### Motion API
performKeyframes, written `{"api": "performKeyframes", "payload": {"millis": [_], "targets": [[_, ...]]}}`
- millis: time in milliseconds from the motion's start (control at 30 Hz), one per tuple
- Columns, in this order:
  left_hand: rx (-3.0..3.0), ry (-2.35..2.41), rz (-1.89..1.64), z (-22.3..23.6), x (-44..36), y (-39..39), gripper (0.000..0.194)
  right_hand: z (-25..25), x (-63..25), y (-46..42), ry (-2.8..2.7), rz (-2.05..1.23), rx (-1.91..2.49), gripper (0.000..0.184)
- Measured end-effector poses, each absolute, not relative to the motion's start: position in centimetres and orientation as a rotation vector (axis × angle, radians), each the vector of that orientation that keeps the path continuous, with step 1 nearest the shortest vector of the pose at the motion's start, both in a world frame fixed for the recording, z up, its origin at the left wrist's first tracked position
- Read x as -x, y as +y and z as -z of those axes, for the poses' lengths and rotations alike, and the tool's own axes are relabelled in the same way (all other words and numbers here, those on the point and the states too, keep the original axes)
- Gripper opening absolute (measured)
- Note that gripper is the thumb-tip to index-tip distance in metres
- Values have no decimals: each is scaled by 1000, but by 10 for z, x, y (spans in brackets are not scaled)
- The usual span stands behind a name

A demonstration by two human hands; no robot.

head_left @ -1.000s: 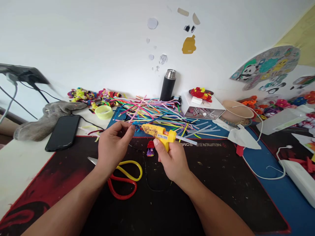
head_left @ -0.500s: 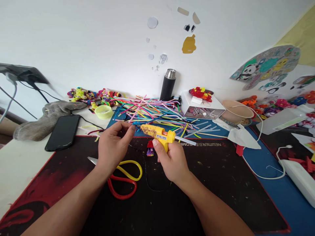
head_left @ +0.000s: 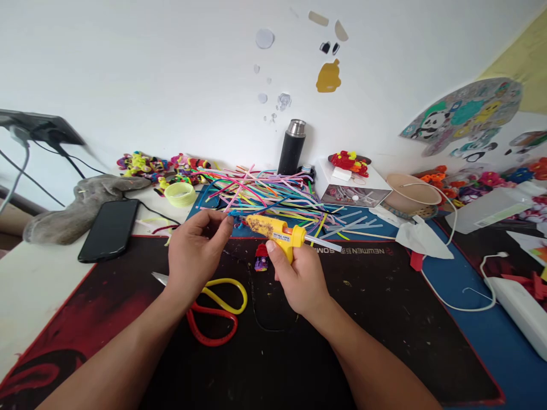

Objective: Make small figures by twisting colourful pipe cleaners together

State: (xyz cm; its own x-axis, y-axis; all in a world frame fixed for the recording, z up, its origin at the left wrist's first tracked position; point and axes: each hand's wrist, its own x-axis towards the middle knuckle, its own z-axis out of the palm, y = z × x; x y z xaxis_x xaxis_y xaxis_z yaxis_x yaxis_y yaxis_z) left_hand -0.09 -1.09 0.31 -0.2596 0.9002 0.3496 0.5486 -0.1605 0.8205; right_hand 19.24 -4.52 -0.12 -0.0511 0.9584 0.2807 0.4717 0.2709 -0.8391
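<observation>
A person's left hand (head_left: pixel 196 250) pinches a small fuzzy blue piece (head_left: pixel 234 214) at the nozzle of a yellow hot-glue gun (head_left: pixel 262 225), the right hand (head_left: pixel 302 276) wrapped around its grip. Red-and-yellow-handled scissors (head_left: pixel 222 305) lie left of the gun, nearer the wearer; pipe cleaners (head_left: pixel 260 191) and a black vacuum flask (head_left: pixel 292 151) sit behind it.

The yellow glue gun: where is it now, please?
In the head view, the yellow glue gun is near the middle, held in the right grip, pointing left towards the blue piece in the left grip.
</observation>
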Motion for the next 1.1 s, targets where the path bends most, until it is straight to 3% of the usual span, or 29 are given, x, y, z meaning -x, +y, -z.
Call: {"api": "performKeyframes", "payload": {"millis": [1100], "targets": [[-1984,1865,-1443,-1,3,-9,13,0,-192,-47,-1740,-729,1358,47]]}}
